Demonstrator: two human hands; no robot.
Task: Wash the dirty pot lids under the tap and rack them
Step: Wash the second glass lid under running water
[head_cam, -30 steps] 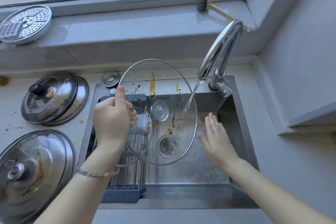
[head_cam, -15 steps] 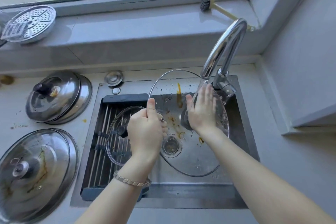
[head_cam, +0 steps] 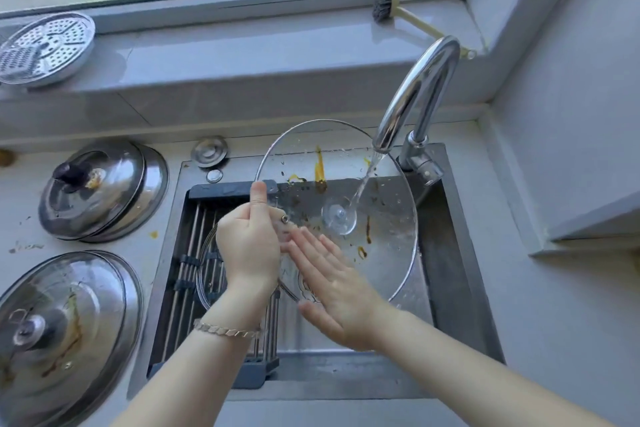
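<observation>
Our left hand [head_cam: 247,246] clamps its fingers on the left rim of the glass lid [head_cam: 381,218], tilting it over the sink [head_cam: 450,253] so the tap [head_cam: 415,97] stream hits its stained face and drains off. Our right hand [head_cam: 332,284] lies flat against it, fingers straight and loosely apart, placed to rub; the rack [head_cam: 194,253] sits at left

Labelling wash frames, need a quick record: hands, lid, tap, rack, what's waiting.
left hand: grips glass lid by its left rim, thumb up
right hand: open, fingers straight, flat on the lid
glass lid: tilted over sink, orange-brown stains
tap: running, stream hits lid near knob
rack: sink's left side, smaller glass lid on it
waiting: stained lids on left counter, far pile and near pile
</observation>
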